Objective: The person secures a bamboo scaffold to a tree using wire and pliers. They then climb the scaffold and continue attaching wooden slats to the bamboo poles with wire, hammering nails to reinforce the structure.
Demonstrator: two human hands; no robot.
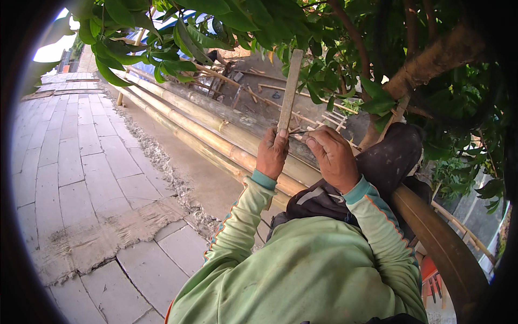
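My left hand [272, 153] is closed round the lower end of a flat, narrow wooden strip [290, 89], thumb laid along its face. The strip points up and away from me, a little to the right. Close by on the right, my right hand [333, 157] pinches a thin dark piece [298, 132], which reaches across to the strip's lower end. Whether it is a wire, a nail or a cord I cannot tell. Both hands are in front of my torso, above my dark trousers [377, 162].
Bamboo poles [216, 143] run diagonally beneath my hands. A grey block wall [86, 173] with rough mortar stands on the left. Leafy branches [232, 16] hang overhead, and a thick tree limb [431, 67] is at the right. Scattered timber [253, 94] lies below; a curved brown board [440, 243] passes beside me.
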